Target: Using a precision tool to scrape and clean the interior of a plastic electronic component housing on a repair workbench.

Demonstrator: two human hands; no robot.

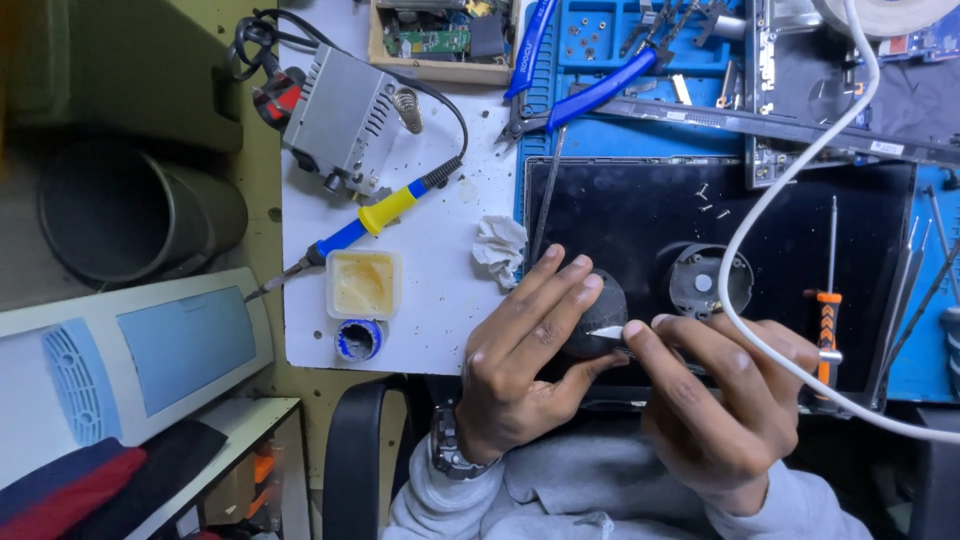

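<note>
Screens: one large flat black rectangular panel [640, 215], glass dark and unlit, lies face up on the blue mat at centre-right, just beyond the hands.

A pale blue rectangular window [185, 345] sits in the white plastic casing at near left; cannot tell if it is a display.

Labels: a small white rectangular sticker [885, 148] on the dark metal strip, far right.

Packages: small square translucent tub [364, 284] of yellowish paste, on the white board left of the panel.

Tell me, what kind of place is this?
Most likely an electronics repair bench: a soldering iron with its station, blue-handled pliers and a screwdriver lie around the hands, which work on a small dark round part.
</note>
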